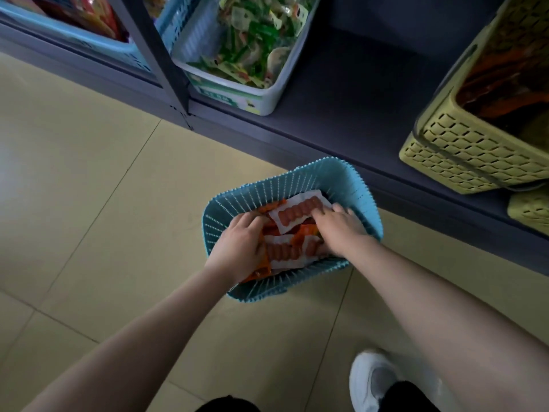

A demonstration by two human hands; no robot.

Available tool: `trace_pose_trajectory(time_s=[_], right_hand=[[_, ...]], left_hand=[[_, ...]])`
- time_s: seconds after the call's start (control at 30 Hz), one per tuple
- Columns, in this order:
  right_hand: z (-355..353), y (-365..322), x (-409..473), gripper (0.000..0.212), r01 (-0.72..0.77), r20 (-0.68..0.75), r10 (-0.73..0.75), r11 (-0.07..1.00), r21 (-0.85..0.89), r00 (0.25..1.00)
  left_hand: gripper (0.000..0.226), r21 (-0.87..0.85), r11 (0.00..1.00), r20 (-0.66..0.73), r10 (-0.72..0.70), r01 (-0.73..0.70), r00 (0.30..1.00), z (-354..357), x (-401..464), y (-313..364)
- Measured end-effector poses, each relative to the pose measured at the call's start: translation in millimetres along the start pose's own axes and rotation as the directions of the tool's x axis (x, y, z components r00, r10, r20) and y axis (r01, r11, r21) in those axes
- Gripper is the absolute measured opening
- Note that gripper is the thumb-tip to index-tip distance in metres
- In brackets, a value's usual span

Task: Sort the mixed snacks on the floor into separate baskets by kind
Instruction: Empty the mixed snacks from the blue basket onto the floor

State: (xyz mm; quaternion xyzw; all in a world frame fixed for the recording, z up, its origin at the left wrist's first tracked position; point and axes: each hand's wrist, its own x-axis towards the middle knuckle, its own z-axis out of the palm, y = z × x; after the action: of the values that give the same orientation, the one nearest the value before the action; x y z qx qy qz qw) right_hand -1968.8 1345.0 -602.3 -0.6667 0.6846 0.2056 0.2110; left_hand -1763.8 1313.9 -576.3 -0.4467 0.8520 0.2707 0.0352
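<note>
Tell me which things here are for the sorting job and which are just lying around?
For the job: blue slatted plastic basket, white sausage packets, orange snack packets, left hand, right hand.

Just around: white basket of green packets, yellow lattice basket, white shoe.

Blue slatted basket [350, 185]; yellow lattice basket [463, 153].

Head cam, looking steeply down, close over floor basket [341, 179]

Both hands [242, 242] reach into the floor basket [350, 179] of snack packs [300, 214], before the shelf [356, 93]
</note>
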Motion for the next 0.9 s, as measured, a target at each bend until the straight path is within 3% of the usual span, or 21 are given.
trace_pose_trajectory(time_s=[0.07,0.17,0.2,0.27,0.33,0.4,0.47,0.53,0.57,0.67,0.73,0.8,0.9], right_hand=[[1.5,9.2,-1.4,0.05,0.084,0.084,-0.085,0.996,0.025,0.993],[-3.6,12.9,-5.1,0.021,0.152,0.193,-0.181,0.976,0.154,0.964],[-5.8,12.5,-4.9,0.013,0.165,0.171,-0.192,0.973,0.164,0.966],[-11.9,15.9,-5.8,0.015,0.149,0.049,-0.164,0.963,0.226,0.985],[-24.7,25.0,-12.0,0.017,0.11,-0.136,-0.054,0.886,0.451,0.989],[-39.9,34.9,-24.0,0.023,0.138,-0.252,0.085,0.649,0.748,0.964],[-50.7,43.7,-38.5,0.026,0.248,-0.286,0.113,0.265,0.932,0.952],[-48.1,52.5,-56.0,0.028,0.27,-0.263,0.058,-0.208,0.94,0.963],[-42.7,57.4,-65.0,0.026,0.24,-0.237,0.054,-0.362,0.901,0.97],[-27.9,71.9,-95.7,0.019,0.223,-0.156,0.173,-0.495,0.84,0.973],[-20.5,77.9,-116.0,0.024,0.237,-0.166,0.17,-0.619,0.749,0.971],[-15.7,84.8,-133.6,0.027,0.246,-0.189,0.162,-0.726,0.642,0.969],[-6.8,100.0,-159.8,0.018,0.259,-0.162,0.202,-0.788,0.559,0.966]], left_hand=[[0.059,0.08,0.995,0.206,-0.072,0.057,0.976,13.9,15.3,-1.5],[0.074,0.186,0.981,0.391,-0.018,-0.06,0.92,28.7,32.2,-5.1],[0.074,0.203,0.976,0.398,-0.01,-0.077,0.917,30.8,35.5,-5.1],[0.071,0.244,0.967,0.375,-0.025,-0.073,0.927,33.2,41.9,-4.2],[0.071,0.283,0.959,0.362,-0.071,-0.036,0.93,34.0,46.3,-0.1],[0.073,0.36,0.933,0.349,-0.123,-0.012,0.929,35.3,47.0,5.8],[0.064,0.47,0.878,0.286,-0.062,-0.084,0.956,37.5,44.9,12.5],[0.048,0.464,0.877,0.194,0.033,-0.122,0.98,34.8,37.2,19.6],[0.042,0.404,0.909,0.122,0.054,-0.099,0.991,29.3,33.9,23.7],[0.025,0.118,0.992,-0.086,0.045,-0.035,0.995,-2.1,30.2,52.7],[0.02,-0.095,0.993,-0.14,0.053,-0.066,0.989,-21.7,31.8,83.6],[0.02,-0.285,0.951,-0.118,0.085,-0.115,0.989,-30.2,34.3,119.7],[0.011,-0.468,0.873,0.032,0.172,-0.138,0.985,-17.6,38.0,171.6]])
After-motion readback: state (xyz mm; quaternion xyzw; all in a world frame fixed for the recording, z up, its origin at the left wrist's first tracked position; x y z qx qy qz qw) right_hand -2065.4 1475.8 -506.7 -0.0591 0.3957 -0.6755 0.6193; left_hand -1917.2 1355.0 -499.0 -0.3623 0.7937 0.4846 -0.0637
